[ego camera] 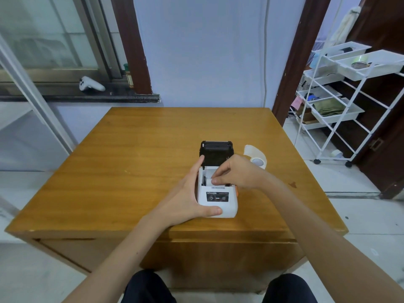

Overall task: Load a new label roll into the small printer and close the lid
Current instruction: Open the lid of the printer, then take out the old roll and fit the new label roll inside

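Observation:
A small white label printer (218,202) sits near the front middle of the wooden table (142,149). Its black lid (216,153) stands open at the back. My left hand (185,197) grips the printer's left side, with the thumb across the front edge and the fingertips up by the hinge. My right hand (238,171) reaches into the open compartment, its fingertips pinched on a white label roll (208,182) lying low inside. Most of that roll is hidden by my fingers. A second white roll (259,160) with a loose strip lies on the table just behind my right hand.
A white wheeled rack (349,95) with trays stands on the floor to the right of the table. A white game controller (90,84) and a small bottle (129,76) rest on the windowsill at the back left. My knees are below the table's front edge.

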